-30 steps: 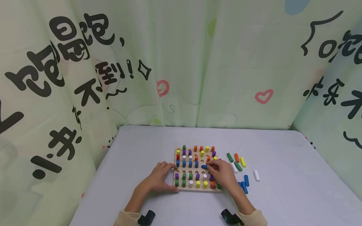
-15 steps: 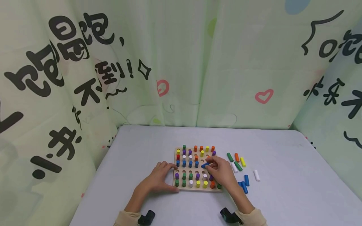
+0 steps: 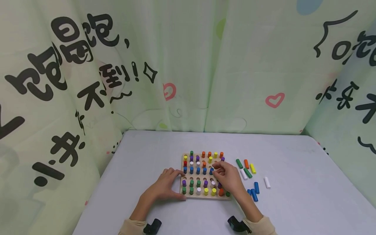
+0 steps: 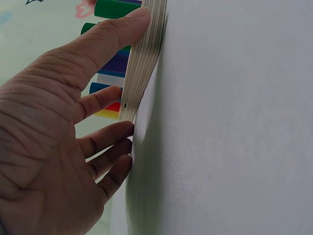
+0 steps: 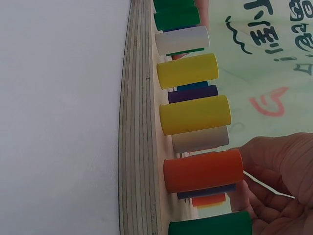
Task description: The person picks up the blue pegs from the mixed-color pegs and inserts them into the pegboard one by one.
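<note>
A wooden pegboard (image 3: 205, 197) set with rows of coloured pegs lies on the table. My left hand (image 3: 167, 185) is at its left side, thumb laid along the near edge; in the left wrist view the straight thumb presses the layered wood side (image 4: 142, 63) and the other fingers spread toward the tabletop. Between the right hand's (image 3: 230, 179) thumb and index finger is a blue peg (image 3: 211, 171), pinched upright at the right end of a row of blue pegs (image 3: 198, 170). In the right wrist view, an orange peg (image 5: 203, 171) and others partly cover this hand.
Right of the board lie loose pegs: green (image 3: 239, 163), orange (image 3: 246, 164), yellow (image 3: 252, 168), white (image 3: 267, 182) and several blue (image 3: 254, 195). A white cloth covers the table (image 3: 152, 147). A printed curtain (image 3: 188, 65) hangs behind it.
The blue peg in my right hand has turned from lying sideways to upright, at the end of the blue row. My left hand stays where it was.
</note>
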The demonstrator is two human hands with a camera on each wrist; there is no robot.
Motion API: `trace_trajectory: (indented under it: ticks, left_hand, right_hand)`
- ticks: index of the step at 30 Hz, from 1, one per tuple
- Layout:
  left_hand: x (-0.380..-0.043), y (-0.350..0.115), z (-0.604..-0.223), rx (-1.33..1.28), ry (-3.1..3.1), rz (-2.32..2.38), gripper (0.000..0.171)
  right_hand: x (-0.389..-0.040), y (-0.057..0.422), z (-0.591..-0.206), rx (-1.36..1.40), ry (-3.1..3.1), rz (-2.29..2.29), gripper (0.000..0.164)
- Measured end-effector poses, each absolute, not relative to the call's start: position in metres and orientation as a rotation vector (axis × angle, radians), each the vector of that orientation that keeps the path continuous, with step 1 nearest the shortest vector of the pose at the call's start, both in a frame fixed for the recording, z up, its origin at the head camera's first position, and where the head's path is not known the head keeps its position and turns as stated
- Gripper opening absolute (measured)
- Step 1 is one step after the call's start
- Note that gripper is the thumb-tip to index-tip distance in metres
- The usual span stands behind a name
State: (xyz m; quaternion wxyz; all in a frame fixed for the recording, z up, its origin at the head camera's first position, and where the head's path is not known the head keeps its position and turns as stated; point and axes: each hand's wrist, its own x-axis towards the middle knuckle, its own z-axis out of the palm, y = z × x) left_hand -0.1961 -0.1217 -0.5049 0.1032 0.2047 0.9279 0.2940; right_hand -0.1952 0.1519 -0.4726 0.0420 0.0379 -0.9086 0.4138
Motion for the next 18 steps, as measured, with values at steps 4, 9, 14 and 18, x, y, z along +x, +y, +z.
trace_trajectory:
  ticks: [4, 9, 14, 18]
  left_hand:
    - [-0.195, -0.122, -0.505, 0.607, 2.738, 0.864, 0.083]
    - [-0.195, -0.122, -0.504, 0.608, 2.741, 0.862, 0.083]
    - [-0.195, -0.122, -0.502, 0.604, 2.739, 0.87, 0.083]
    - [-0.195, -0.121, -0.503, 0.599, 2.744, 0.857, 0.083]
  right_hand:
    - [-0.191, 0.152, -0.471, 0.094, -2.788, 1.25, 0.021]
    - [-0.186, 0.154, -0.47, 0.106, -2.776, 1.235, 0.021]
    - [-0.181, 0.156, -0.469, 0.119, -2.775, 1.218, 0.02]
    - [-0.176, 0.159, -0.468, 0.123, -2.777, 1.217, 0.02]
